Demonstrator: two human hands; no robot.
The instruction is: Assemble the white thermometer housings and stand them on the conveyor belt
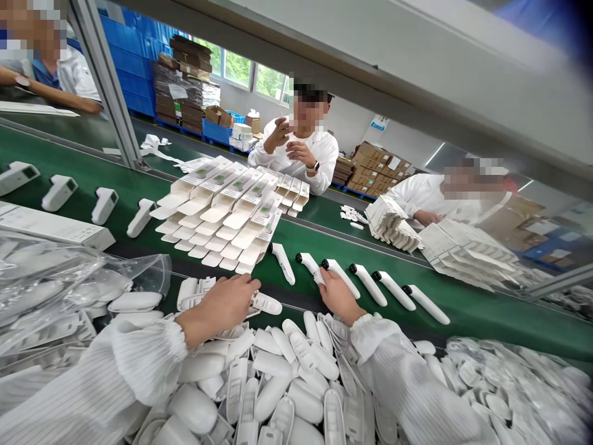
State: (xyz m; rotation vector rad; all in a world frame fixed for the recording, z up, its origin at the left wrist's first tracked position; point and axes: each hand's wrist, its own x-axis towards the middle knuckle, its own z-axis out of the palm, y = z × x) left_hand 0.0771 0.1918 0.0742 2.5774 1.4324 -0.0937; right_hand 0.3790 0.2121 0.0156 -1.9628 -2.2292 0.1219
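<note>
My left hand (221,309) is closed over the pile's far edge, its fingers curled. A white plastic cover (267,303) with a ribbed inner face sticks out from under those fingers; the grip itself is partly hidden. To the right, my right hand (339,294) has its fingertips closed on the handle of a white handheld thermometer (307,264) with a black tip, lying on the green conveyor belt (296,238). Similar thermometers (368,284) lie in a slanted row beside it. Below both hands spreads a heap of loose white plastic covers (278,364).
Stacked open white boxes (222,213) stand on the belt, with several thermometers (105,205) to their left. Clear plastic bags (83,278) of covers flank the heap. A metal post (104,80) and overhead beam (370,74) frame the bench. Co-workers sit opposite, near folded cartons (463,250).
</note>
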